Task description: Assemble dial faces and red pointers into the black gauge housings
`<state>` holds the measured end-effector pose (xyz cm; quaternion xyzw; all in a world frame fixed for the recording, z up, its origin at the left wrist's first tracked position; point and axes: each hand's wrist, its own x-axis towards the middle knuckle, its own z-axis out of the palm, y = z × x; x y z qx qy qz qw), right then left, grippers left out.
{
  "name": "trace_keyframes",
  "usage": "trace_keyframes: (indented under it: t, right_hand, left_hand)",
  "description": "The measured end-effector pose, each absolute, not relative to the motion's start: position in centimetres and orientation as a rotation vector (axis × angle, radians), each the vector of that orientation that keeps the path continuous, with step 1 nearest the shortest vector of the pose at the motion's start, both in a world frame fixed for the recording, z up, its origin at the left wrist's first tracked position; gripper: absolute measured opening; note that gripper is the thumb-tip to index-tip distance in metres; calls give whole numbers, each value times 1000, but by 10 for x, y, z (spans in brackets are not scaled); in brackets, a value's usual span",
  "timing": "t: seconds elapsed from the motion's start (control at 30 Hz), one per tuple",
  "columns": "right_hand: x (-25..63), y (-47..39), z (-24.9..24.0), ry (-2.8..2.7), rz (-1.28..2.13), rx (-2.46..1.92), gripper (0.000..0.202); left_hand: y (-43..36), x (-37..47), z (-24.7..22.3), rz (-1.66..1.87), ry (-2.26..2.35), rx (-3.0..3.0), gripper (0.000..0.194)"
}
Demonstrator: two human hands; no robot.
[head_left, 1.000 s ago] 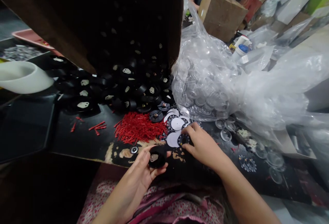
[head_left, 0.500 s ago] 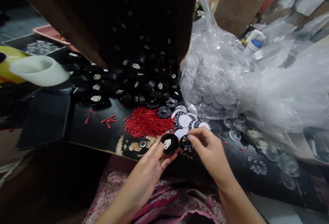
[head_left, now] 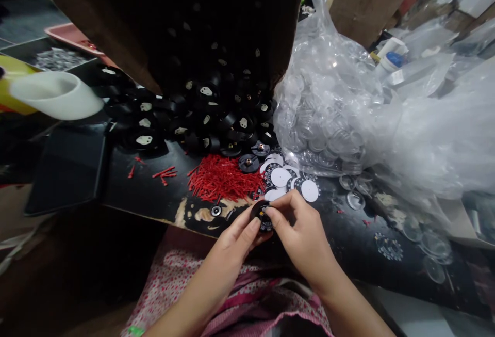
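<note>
My left hand [head_left: 235, 239] is closed around a small round black gauge case [head_left: 257, 208] at the front edge of the bench. My right hand [head_left: 301, 231] pinches a black printed dial disc [head_left: 266, 223] with white and yellow marks, which lies over the open case. Fingers hide part of the disc, so I cannot tell whether it is fully seated. Just beyond my hands are a pile of red pointers [head_left: 222, 178] and a spread of dial discs [head_left: 280, 177], some showing white backs. Two black round parts with brass stems [head_left: 248, 162] lie beside the pointers.
A cardboard box [head_left: 228, 32] tips more black cases [head_left: 144, 140] onto the bench. At right stands a plastic bag of clear round covers [head_left: 317, 120], with loose covers [head_left: 356, 200] near it. A dark flat tablet-like slab [head_left: 67, 166] and a white cup [head_left: 58, 94] are at left.
My right hand has brought the dial disc left onto the case, covering the pale plate inside it. My left hand has turned the case slightly, and the view has shifted a little.
</note>
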<state>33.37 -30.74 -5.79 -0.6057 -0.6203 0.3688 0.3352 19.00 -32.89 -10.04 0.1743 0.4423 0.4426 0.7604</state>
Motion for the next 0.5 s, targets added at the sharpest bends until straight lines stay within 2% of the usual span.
trace_keyframes:
  t: [0.33,0.5]
  right_hand:
    - [340,-306,-65,-1661,1013,-1673,15]
    - [341,-313,-68,-1625,1231,-1651,11]
  left_hand:
    - [-332,187,-108,902,1001,481,41]
    - [-334,182,-112,900,1037,649,36]
